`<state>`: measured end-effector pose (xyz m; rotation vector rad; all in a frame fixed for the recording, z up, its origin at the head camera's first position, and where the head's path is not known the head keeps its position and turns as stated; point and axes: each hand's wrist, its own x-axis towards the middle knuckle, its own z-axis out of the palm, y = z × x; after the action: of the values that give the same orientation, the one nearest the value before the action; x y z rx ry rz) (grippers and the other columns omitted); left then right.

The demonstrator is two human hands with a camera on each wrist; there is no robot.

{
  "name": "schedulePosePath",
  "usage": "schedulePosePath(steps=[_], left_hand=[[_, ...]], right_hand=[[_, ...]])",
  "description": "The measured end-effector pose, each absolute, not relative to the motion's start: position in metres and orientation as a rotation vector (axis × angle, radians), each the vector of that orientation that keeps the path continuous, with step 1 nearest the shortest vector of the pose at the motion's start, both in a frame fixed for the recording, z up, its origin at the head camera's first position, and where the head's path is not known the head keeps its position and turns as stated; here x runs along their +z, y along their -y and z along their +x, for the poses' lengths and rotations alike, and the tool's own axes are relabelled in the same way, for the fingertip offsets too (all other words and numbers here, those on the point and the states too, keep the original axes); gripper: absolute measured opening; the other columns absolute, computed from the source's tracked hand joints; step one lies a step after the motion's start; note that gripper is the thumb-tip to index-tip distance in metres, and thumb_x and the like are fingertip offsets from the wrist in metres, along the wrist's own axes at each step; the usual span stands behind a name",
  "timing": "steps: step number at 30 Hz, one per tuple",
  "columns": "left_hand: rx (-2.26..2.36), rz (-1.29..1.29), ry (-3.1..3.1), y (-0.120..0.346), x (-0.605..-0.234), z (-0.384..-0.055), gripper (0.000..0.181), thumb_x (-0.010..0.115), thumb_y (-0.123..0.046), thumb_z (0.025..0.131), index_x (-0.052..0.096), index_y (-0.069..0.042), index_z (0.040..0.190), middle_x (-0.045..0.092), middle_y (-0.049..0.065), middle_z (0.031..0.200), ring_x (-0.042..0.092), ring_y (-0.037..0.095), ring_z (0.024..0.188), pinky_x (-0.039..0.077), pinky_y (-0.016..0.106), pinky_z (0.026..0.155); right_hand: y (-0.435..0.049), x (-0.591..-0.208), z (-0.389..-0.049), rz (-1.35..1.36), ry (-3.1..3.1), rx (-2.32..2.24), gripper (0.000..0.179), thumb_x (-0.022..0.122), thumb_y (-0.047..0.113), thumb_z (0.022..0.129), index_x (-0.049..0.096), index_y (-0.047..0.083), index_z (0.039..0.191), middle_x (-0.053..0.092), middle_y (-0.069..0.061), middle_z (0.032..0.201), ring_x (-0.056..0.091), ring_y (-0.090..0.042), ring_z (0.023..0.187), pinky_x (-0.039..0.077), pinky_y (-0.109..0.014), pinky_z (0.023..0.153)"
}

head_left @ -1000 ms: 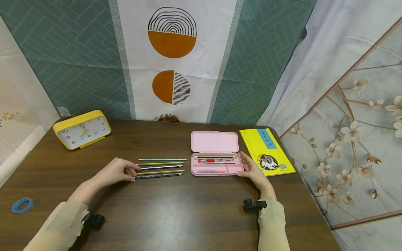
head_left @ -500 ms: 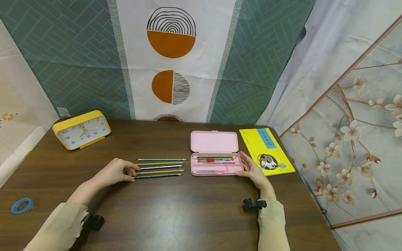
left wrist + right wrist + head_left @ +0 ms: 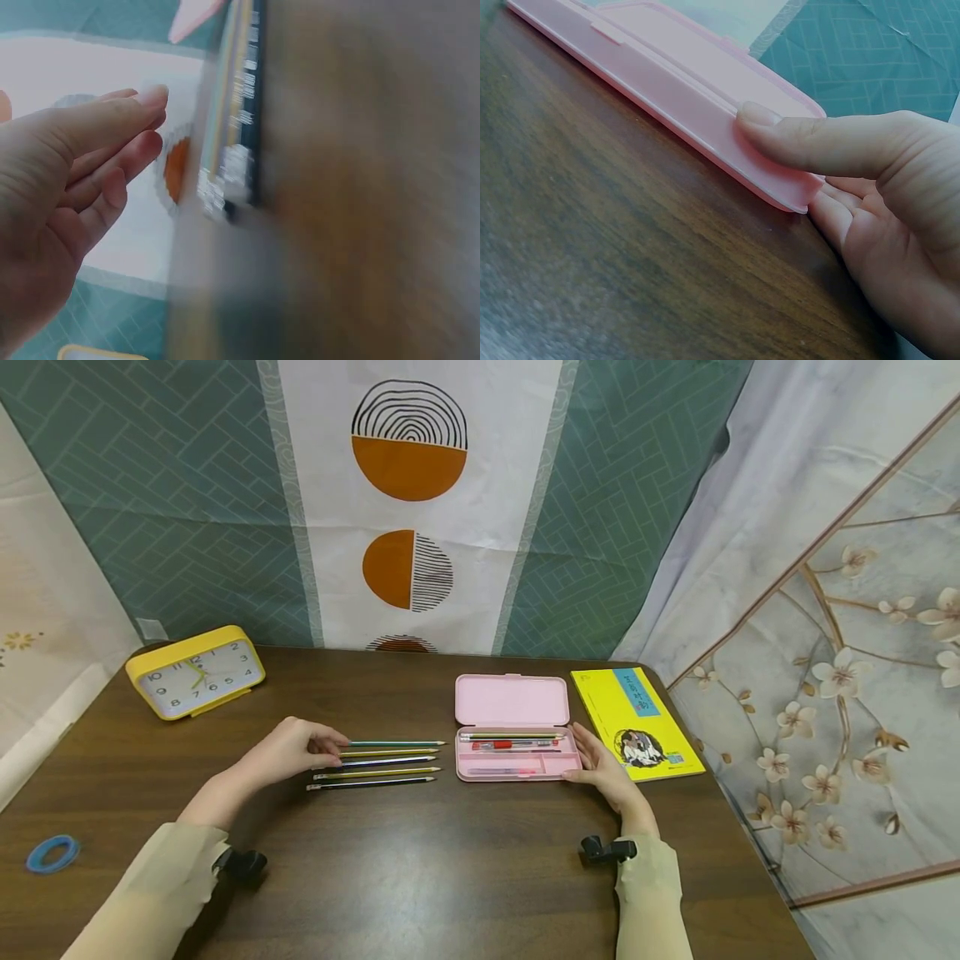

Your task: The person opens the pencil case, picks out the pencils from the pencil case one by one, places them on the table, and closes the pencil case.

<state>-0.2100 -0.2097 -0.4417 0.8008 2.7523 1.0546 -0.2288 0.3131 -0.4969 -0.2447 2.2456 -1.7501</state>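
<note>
Several pencils lie side by side on the table, from a green pencil [image 3: 397,743] at the back to a black pencil [image 3: 375,783] at the front. My left hand [image 3: 292,752] is over the left ends of the rear pencils, covering some of them. In the left wrist view its thumb and fingers are loosely bent, with a gap between them and the pencils. My right hand [image 3: 611,777] holds the right end of an opened pink pencil case [image 3: 512,701]. In the right wrist view its thumb presses the front wall, with the fingers around the end. Inside the case are pencils and a red pen [image 3: 513,744].
A yellow book [image 3: 637,727] lies just right of the case. At the back left stands a yellow alarm clock [image 3: 197,672]. A blue tape roll [image 3: 52,854] is near the left edge. Patterned cloth hangs behind the table [image 3: 420,877].
My left hand has moved back and slightly right from the front pencils' ends, exposing the left ends of the front pencils. The right hand and the case have stayed in place.
</note>
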Motion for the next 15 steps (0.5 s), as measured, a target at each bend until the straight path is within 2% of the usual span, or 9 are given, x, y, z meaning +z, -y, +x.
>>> schedulePosePath(steps=[8,12,15], left_hand=[[1.23,0.778,-2.774,0.177,-0.417,-0.228,0.023,0.074,-0.006,0.085,0.073,-0.002,0.108,0.075,0.0,0.084,0.067,0.01,0.074,0.053,0.023,0.064],[1.307,0.823,-2.776,0.154,-0.401,-0.238,0.021,0.074,-0.006,0.085,0.074,-0.005,0.107,0.075,0.002,0.086,0.068,0.013,0.076,0.053,0.024,0.067],[1.353,0.883,-2.79,0.137,-0.394,-0.246,0.02,0.075,-0.006,0.084,0.075,-0.005,0.104,0.075,0.003,0.085,0.068,0.014,0.076,0.054,0.025,0.068]], right_hand=[[-0.314,-0.499,-0.23,-0.254,-2.231,-1.761,0.096,0.073,0.005,0.085,0.01,0.007,0.157,0.013,-0.013,0.164,0.011,-0.031,0.152,0.017,-0.038,0.117],[-0.313,-0.497,-0.229,-0.241,-2.225,-1.765,0.097,0.074,0.006,0.084,0.011,0.008,0.157,0.014,-0.011,0.164,0.012,-0.029,0.152,0.022,-0.027,0.116],[-0.313,-0.496,-0.229,-0.234,-2.22,-1.77,0.097,0.074,0.006,0.084,0.011,0.008,0.157,0.013,-0.011,0.164,0.012,-0.029,0.152,0.022,-0.028,0.116]])
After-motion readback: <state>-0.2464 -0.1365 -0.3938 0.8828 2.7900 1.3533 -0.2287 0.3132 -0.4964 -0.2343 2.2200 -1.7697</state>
